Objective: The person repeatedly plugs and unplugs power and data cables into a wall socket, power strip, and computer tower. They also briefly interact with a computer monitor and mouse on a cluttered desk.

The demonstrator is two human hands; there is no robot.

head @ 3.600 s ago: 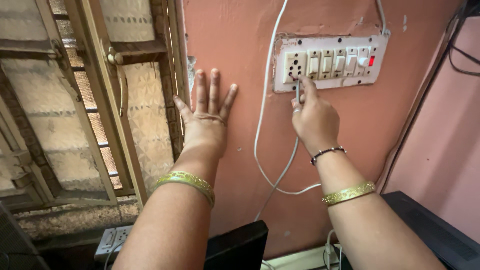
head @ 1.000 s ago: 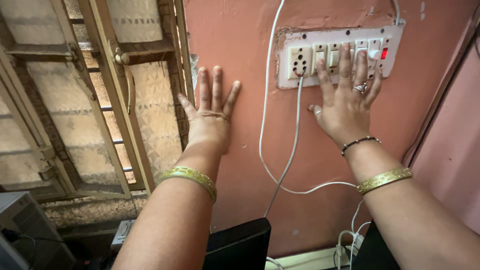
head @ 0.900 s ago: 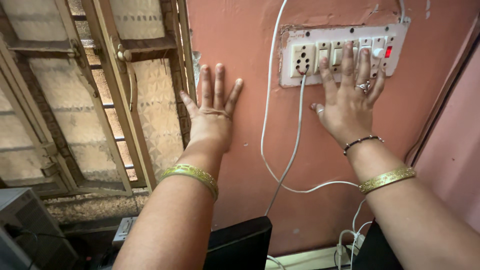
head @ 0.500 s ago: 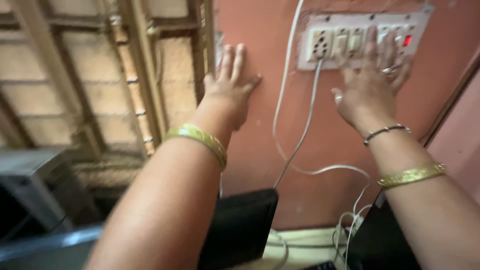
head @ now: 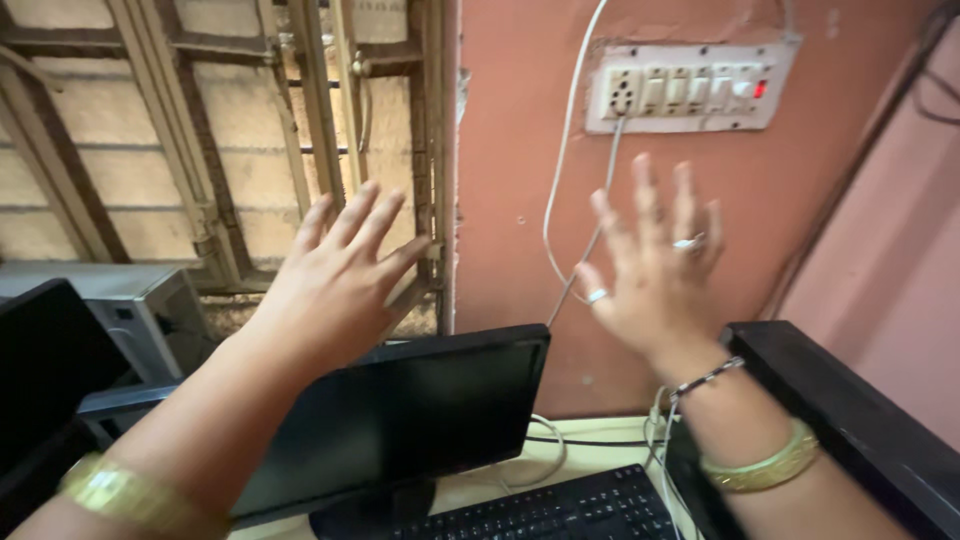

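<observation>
Left hand: your left hand (head: 335, 275) is raised in the air in front of the window frame (head: 320, 130), the palm facing forward, the fingers spread and straight; the grip is apart and holds nothing.
Right hand: your right hand (head: 655, 280) is also raised with the fingers spread and pointing up; the grip is apart, empty, and it touches nothing. It is a little blurred.
Arms: both forearms reach up and forward from the lower edge, each with a gold bangle (head: 765, 465) at the wrist.
Switch board: the white switch board (head: 690, 88) sits on the pink wall (head: 510, 150), above your right hand and well apart from it.
Cable: a white cable (head: 605, 190) hangs down from the socket of the board, just left of your right hand.
Below: a black monitor (head: 420, 410) and a black keyboard (head: 560, 510) stand on the bench under your hands.
</observation>
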